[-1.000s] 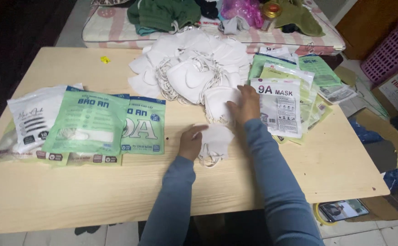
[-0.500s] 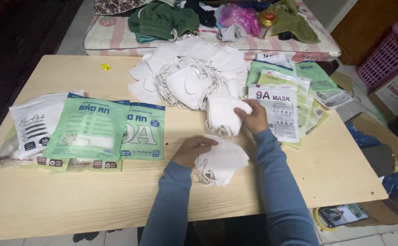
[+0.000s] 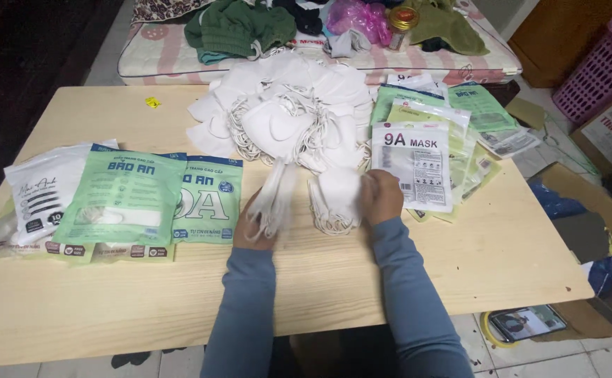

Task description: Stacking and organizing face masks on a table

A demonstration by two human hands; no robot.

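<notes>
Head view | mask pile (image 3: 285, 105) behind hands | green packets (image 3: 127, 203) left

Both forearms forward and near-parallel, left hand (image 3: 255, 225) and right hand (image 3: 381, 197) with fingers curled closed.

Beyond my wooden table (image 3: 75, 308) lies a striped mattress (image 3: 180, 59) heaped with green clothing (image 3: 239, 28). A pink laundry basket (image 3: 603, 70) stands far right; a phone (image 3: 528, 323) rests on the floor.
</notes>
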